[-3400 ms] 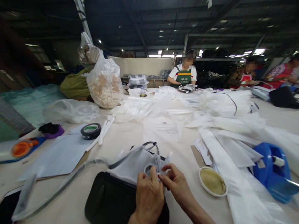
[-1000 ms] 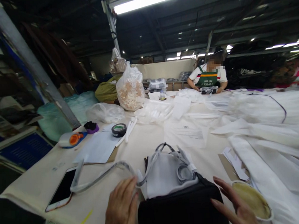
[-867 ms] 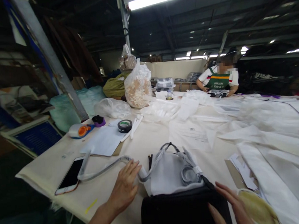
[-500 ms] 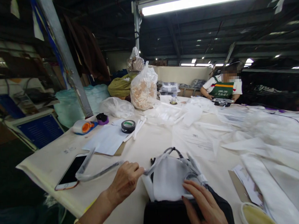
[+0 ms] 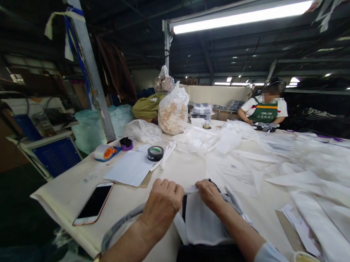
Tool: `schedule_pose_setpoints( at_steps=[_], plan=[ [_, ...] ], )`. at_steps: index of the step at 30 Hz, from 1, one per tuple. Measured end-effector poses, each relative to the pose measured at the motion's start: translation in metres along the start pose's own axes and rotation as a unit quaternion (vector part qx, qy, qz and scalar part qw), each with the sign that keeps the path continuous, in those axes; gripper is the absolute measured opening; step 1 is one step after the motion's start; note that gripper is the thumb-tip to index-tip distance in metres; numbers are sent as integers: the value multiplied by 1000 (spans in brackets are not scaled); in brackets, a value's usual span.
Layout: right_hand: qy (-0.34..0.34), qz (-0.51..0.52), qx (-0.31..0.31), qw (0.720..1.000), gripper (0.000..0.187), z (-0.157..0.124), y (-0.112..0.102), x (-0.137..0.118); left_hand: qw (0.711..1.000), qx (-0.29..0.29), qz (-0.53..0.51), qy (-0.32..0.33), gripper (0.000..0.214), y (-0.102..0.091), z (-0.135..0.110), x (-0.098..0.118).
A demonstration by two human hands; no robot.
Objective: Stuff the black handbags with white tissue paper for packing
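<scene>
In front of me sits a black bag (image 5: 206, 256), with a white padding sheet (image 5: 200, 224) over its upper part. My left hand (image 5: 164, 201) is closed in a fist around a dark strap (image 5: 121, 221) sleeved in clear plastic, which curves away behind my left forearm. Over the bag's far edge, my right hand (image 5: 209, 194) pinches with its fingers together. A pale stretch of the plastic sleeve spans the gap between both hands. Part of the bag's handle (image 5: 214, 183) shows behind the right hand; my forearm hides much of the bag's right side.
A phone (image 5: 93, 204) lies at left. Beyond it are paper sheets (image 5: 127, 169), black tape (image 5: 155, 153) and a tape dispenser (image 5: 106, 152). Plastic wrapping (image 5: 318, 155) and white foam strips (image 5: 314, 213) cover the right side. Across the table a co-worker (image 5: 263, 108) handles a dark item.
My right hand has left the padding sheet and reached forward to the sleeved strap by my left hand. The left hand has moved slightly right, drawing the strap along, off the phone. The view has shifted.
</scene>
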State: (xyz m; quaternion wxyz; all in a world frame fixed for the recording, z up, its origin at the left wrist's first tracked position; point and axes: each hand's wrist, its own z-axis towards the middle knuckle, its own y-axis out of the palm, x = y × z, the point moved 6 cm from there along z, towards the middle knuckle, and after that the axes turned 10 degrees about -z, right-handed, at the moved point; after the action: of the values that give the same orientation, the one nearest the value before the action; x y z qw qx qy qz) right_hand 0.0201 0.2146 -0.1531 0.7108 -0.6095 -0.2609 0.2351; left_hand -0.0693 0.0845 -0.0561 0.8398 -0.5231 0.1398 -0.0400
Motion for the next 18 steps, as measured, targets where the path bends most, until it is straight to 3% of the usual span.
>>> schedule_pose_setpoints(
  at_steps=[4,6,8,10,13,14,17,18],
  plan=[
    [0,8,10,1000,9,-2,-2,5,987,-105,-30,-118,39,22,-26,-30],
    [-5,14,17,1000,8,-3,-2,4,972,-145,-98,-156,33,36,-46,-41],
    [-11,20,21,1000,8,-4,-1,3,933,-156,-229,-229,25,52,-69,-51],
    [-12,27,25,999,15,-5,0,3,856,-169,-378,-310,18,71,-93,-55],
    [-11,40,30,999,28,-5,3,5,722,-216,-541,-373,20,95,-128,-42],
    [-12,44,31,998,31,-6,4,6,665,-224,-602,-381,25,100,-139,-33],
    [-13,53,33,998,33,-6,6,8,456,-194,-773,-397,42,105,-168,-6],
    [-13,53,34,998,33,-6,7,9,412,-185,-795,-405,47,105,-178,1]
  ],
)
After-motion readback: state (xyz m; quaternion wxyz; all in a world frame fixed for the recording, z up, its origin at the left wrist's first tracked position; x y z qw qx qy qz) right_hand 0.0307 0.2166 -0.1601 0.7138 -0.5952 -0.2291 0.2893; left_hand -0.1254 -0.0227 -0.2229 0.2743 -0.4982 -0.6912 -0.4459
